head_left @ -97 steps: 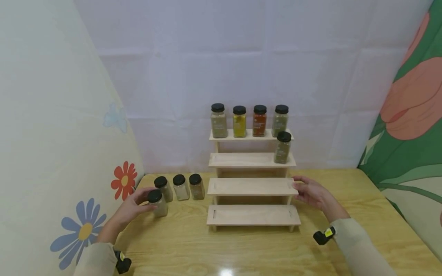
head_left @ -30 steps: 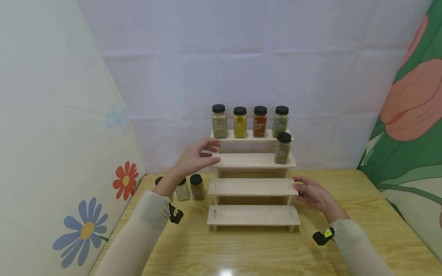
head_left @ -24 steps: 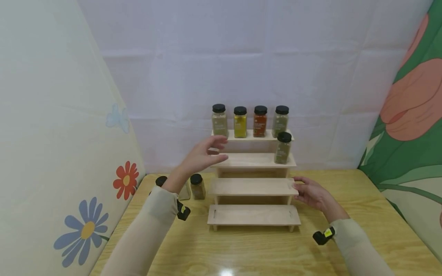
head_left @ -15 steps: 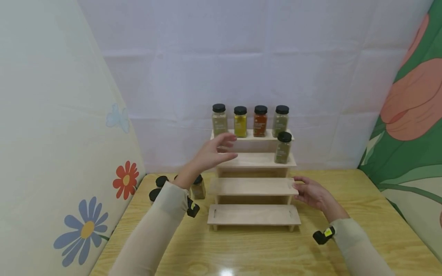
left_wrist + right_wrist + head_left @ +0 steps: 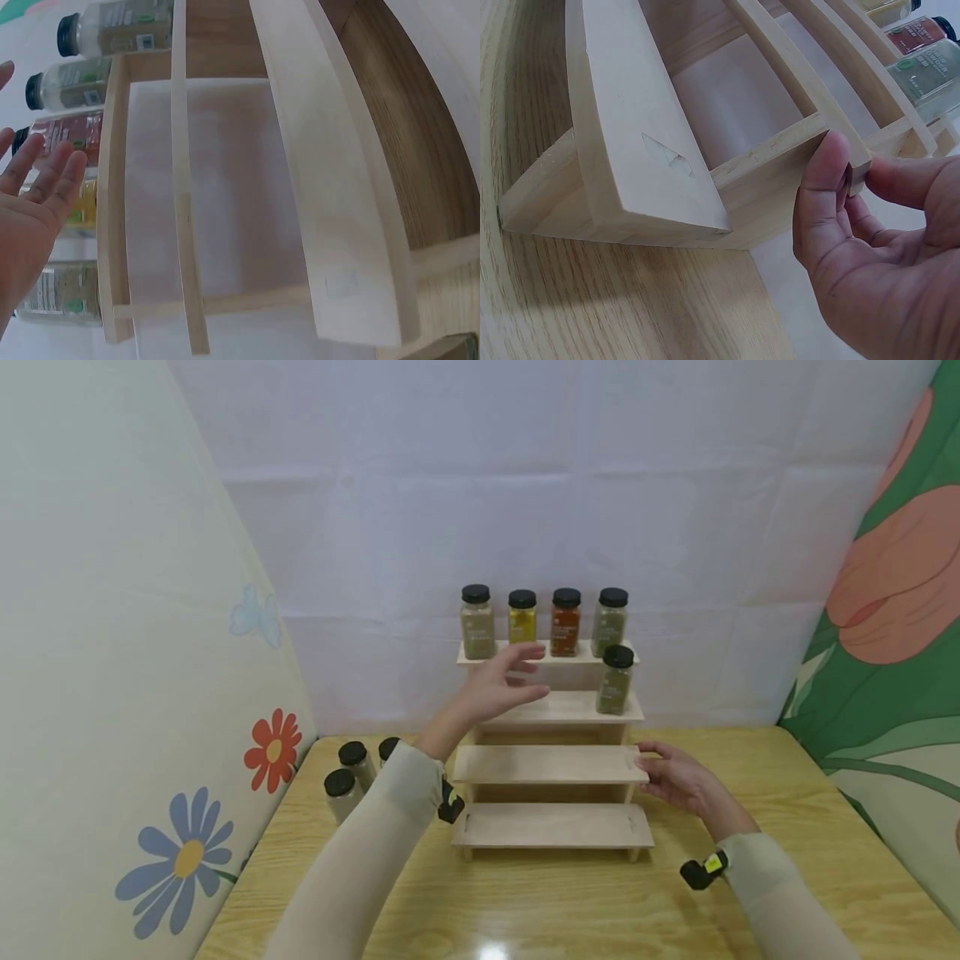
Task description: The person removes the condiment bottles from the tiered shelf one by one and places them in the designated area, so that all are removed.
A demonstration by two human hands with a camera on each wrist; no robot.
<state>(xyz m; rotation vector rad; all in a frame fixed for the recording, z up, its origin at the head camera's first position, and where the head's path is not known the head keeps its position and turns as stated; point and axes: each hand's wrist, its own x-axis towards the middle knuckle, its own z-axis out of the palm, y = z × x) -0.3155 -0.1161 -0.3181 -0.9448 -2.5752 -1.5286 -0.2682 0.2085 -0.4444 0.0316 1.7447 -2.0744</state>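
My left hand (image 5: pixel 497 687) hovers in front of the top two tiers of a light wooden spice rack (image 5: pixel 551 766). Its fingers are extended, and nothing is in it in the left wrist view. Partly behind it stands a yellow spice jar (image 5: pixel 522 617), with a red spice jar (image 5: pixel 566 625) to its right. A lone green-brown spice jar (image 5: pixel 614 687) sits at the second tier's right end. With thumb and fingers, my right hand (image 5: pixel 678 783) pinches the right end of the third tier down, clearly seen against the shelf edge (image 5: pixel 859 169) in the right wrist view.
A pale spice jar (image 5: pixel 477 633) and a green one (image 5: pixel 609 631) stand at the top tier's ends. More black-lidded jars (image 5: pixel 342 797) stand left on the wooden table (image 5: pixel 570 910), partly hidden by my left sleeve (image 5: pixel 360 860). White cloth (image 5: pixel 420 527) hangs behind.
My left hand has left a jar on the table, risen to the rack, then drifted right along the second tier. My right hand keeps its grip on the rack.
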